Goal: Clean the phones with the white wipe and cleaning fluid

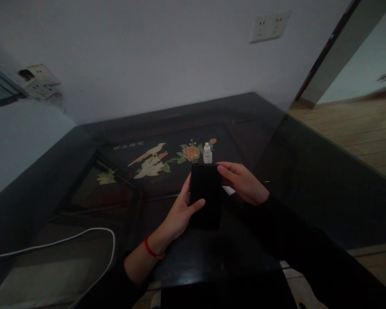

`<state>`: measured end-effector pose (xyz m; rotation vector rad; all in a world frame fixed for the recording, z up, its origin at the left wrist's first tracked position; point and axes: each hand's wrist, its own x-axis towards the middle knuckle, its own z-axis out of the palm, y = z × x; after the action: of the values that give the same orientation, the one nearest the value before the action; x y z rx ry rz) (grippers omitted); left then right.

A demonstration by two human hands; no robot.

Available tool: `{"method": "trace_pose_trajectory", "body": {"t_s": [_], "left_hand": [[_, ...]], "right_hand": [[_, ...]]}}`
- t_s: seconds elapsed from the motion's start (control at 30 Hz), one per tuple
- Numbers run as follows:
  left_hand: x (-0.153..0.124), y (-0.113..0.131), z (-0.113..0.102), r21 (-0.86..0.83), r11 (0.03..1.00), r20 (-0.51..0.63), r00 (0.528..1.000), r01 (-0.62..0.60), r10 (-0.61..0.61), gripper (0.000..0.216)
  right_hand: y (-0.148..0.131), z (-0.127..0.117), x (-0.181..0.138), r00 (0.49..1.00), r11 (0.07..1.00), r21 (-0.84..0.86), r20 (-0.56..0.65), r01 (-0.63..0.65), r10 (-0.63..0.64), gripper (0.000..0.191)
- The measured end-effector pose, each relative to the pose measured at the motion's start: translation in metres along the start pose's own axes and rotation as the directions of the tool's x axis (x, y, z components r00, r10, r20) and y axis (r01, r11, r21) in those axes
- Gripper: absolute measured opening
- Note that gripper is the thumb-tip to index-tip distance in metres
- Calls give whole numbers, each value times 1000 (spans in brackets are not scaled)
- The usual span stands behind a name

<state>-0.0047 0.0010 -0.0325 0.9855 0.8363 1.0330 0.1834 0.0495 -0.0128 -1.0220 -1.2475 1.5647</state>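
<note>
My left hand [179, 213] grips a black phone [206, 193] from its left side, thumb lying across the dark screen. My right hand [244, 182] is curled at the phone's upper right corner, fingertips touching its top edge; a small white thing shows under the palm, too little of it to name. Just beyond the phone a small clear bottle [207, 153] with a white cap stands upright on the dark table [292, 171]. A red string circles my left wrist.
The dark glass-topped table has an inlaid bird and flower picture [162, 159]. A white cable [83, 236] loops over the near left. Wall sockets [269, 25] sit on the back wall, more at the left. Wooden floor lies to the right.
</note>
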Motion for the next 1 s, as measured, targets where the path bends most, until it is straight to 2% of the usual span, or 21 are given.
{"method": "trace_pose_trajectory", "body": {"t_s": [0.23, 0.4, 0.53, 0.63, 0.7, 0.87, 1.0], "left_hand": [[-1, -1, 1, 26, 999, 17, 999, -28, 27, 83], [-1, -1, 3, 28, 998, 12, 998, -54, 54, 82], [-1, -3, 2, 33, 998, 2, 999, -54, 54, 81], [0, -5, 2, 37, 998, -6, 998, -57, 57, 79], [1, -4, 1, 24, 998, -36, 998, -54, 55, 79], [11, 0, -5, -39, 997, -216, 975, -61, 51, 88], [26, -6, -18, 103, 989, -264, 955, -108, 132, 83]], "right_hand": [[-1, 2, -2, 997, 998, -34, -58, 50, -52, 38], [-5, 5, -5, 987, 986, -142, -122, 90, -108, 31], [-7, 6, -5, 982, 950, -279, -90, 137, -168, 30], [-6, 5, -5, 976, 944, -287, -95, 161, -195, 31], [-4, 5, -4, 983, 952, -270, -74, 145, -171, 37], [13, 13, -3, 996, 946, -324, 70, -21, 46, 58], [32, 23, 1, 992, 917, -398, 90, -41, 83, 65]]}}
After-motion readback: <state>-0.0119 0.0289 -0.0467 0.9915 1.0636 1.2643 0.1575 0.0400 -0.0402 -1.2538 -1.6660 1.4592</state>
